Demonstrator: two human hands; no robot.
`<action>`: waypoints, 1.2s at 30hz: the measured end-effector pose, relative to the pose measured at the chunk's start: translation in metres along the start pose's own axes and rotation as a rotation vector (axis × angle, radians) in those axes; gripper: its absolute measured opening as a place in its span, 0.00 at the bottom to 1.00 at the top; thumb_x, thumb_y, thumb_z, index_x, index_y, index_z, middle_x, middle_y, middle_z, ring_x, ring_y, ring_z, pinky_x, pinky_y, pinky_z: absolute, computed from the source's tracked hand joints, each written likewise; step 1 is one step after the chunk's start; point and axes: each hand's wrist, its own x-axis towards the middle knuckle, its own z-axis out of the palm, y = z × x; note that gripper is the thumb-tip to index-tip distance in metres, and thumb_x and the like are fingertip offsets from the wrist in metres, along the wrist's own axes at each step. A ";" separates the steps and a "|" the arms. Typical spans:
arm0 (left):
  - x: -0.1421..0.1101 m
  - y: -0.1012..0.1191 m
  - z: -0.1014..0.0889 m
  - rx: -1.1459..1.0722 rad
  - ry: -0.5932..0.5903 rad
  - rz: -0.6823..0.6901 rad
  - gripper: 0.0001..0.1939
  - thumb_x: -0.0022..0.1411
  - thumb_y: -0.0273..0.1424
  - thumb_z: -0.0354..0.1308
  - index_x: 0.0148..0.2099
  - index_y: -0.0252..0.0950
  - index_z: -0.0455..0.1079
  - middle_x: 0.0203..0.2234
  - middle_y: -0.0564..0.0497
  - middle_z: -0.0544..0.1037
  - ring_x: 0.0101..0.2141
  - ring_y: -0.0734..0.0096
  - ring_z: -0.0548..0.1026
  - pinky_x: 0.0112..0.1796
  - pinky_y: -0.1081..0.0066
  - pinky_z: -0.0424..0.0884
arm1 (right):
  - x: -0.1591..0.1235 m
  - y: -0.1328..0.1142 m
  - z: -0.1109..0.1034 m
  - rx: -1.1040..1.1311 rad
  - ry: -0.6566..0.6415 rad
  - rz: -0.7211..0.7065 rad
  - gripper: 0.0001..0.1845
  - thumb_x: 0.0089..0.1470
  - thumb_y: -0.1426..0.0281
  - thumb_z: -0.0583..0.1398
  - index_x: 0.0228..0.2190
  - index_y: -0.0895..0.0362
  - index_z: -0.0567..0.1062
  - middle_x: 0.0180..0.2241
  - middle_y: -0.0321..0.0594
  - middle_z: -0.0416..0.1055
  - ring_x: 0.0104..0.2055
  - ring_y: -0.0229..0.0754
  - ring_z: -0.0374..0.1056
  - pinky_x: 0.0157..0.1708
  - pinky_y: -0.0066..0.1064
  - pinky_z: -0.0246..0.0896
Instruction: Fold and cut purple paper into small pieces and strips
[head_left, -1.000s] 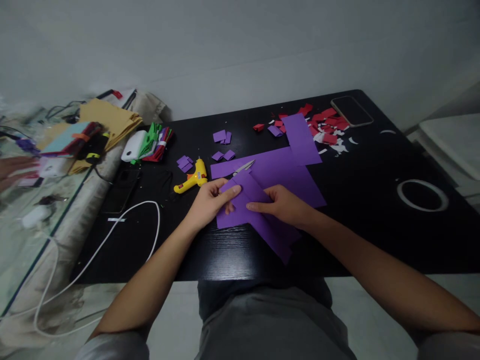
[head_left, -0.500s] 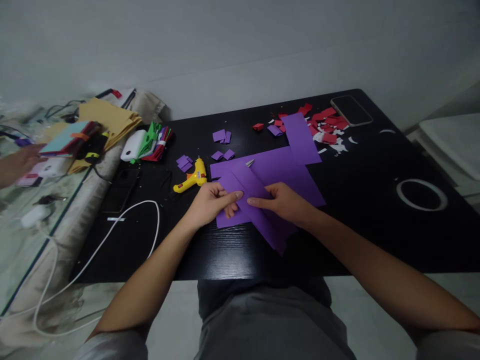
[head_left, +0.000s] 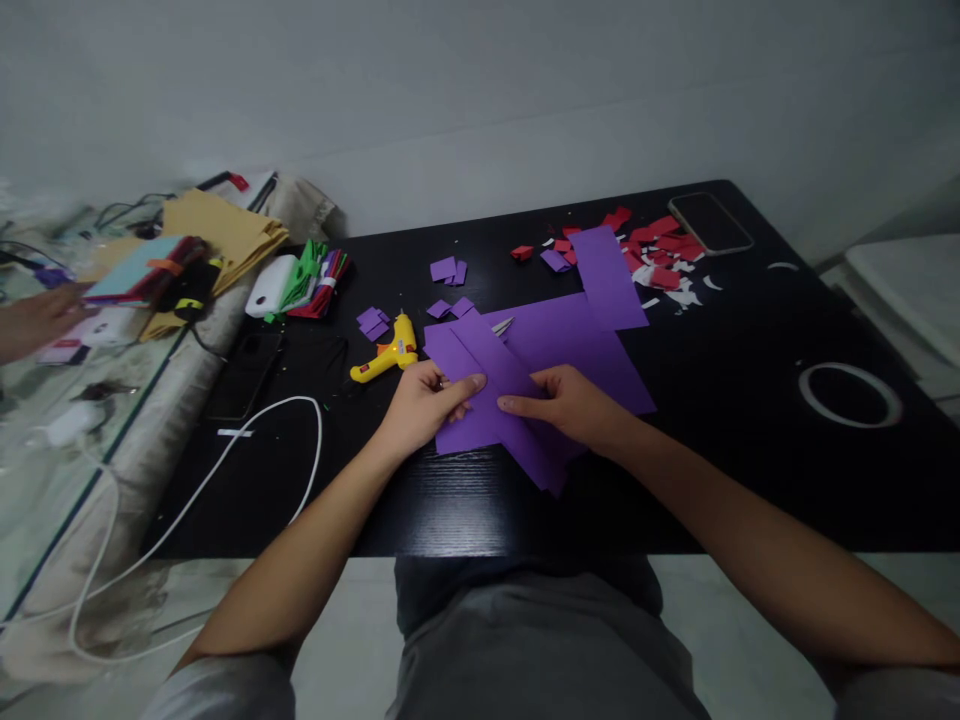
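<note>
A: Where is the layered purple paper (head_left: 491, 352)?
B: Between the left hand (head_left: 421, 405) and the right hand (head_left: 574, 402), both pinching it, thumbs on top.
A: How to work well?
B: I would align the edges, then press evenly, avoiding the pointed grey metal blades (head_left: 503, 326) just beyond the hands.

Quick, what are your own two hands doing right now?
Left hand: closed, thumb on top, holding purple paper.
Right hand: closed, also pinching purple paper.
</note>
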 end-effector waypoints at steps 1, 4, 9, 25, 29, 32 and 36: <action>0.000 0.000 0.000 0.004 -0.013 0.000 0.23 0.55 0.46 0.71 0.23 0.33 0.71 0.14 0.54 0.72 0.16 0.80 0.66 0.20 0.77 0.61 | 0.000 0.000 0.000 -0.001 0.003 -0.003 0.20 0.42 0.54 0.75 0.29 0.57 0.85 0.32 0.40 0.82 0.33 0.43 0.75 0.36 0.34 0.69; -0.001 -0.001 0.004 0.040 -0.070 -0.038 0.24 0.54 0.48 0.72 0.23 0.33 0.71 0.14 0.53 0.72 0.16 0.79 0.66 0.20 0.76 0.61 | 0.000 -0.001 0.001 -0.016 0.013 -0.013 0.20 0.42 0.54 0.75 0.30 0.58 0.84 0.32 0.40 0.82 0.32 0.42 0.74 0.36 0.33 0.69; -0.003 0.000 0.007 0.084 -0.067 -0.038 0.25 0.53 0.49 0.72 0.22 0.33 0.71 0.13 0.53 0.72 0.15 0.79 0.66 0.19 0.76 0.60 | -0.002 -0.003 0.002 -0.026 0.019 -0.006 0.20 0.43 0.54 0.74 0.30 0.56 0.85 0.34 0.39 0.83 0.35 0.45 0.76 0.38 0.34 0.70; 0.002 0.002 0.003 0.047 -0.184 0.014 0.25 0.56 0.51 0.70 0.27 0.33 0.72 0.18 0.51 0.77 0.18 0.78 0.71 0.21 0.77 0.67 | -0.001 -0.001 0.002 -0.002 0.152 -0.063 0.21 0.45 0.52 0.73 0.29 0.58 0.83 0.31 0.40 0.81 0.31 0.41 0.72 0.32 0.32 0.67; 0.003 0.003 0.001 0.052 -0.160 0.033 0.25 0.56 0.51 0.70 0.27 0.33 0.72 0.19 0.52 0.77 0.18 0.79 0.71 0.21 0.78 0.67 | 0.001 0.002 0.001 0.014 0.119 -0.038 0.21 0.47 0.52 0.72 0.31 0.58 0.83 0.34 0.42 0.82 0.32 0.42 0.74 0.35 0.33 0.69; 0.003 0.001 0.001 0.047 -0.176 0.029 0.25 0.58 0.51 0.69 0.28 0.33 0.73 0.19 0.51 0.77 0.18 0.78 0.71 0.21 0.77 0.68 | 0.001 0.003 0.000 -0.004 0.135 -0.044 0.22 0.46 0.51 0.72 0.31 0.58 0.83 0.33 0.41 0.82 0.31 0.42 0.73 0.33 0.32 0.68; 0.002 -0.001 0.002 0.034 -0.239 -0.004 0.25 0.60 0.52 0.67 0.30 0.33 0.73 0.21 0.51 0.78 0.19 0.77 0.73 0.23 0.76 0.71 | 0.001 0.003 0.000 -0.060 0.202 -0.091 0.24 0.45 0.48 0.71 0.27 0.58 0.81 0.29 0.39 0.79 0.28 0.40 0.69 0.27 0.30 0.62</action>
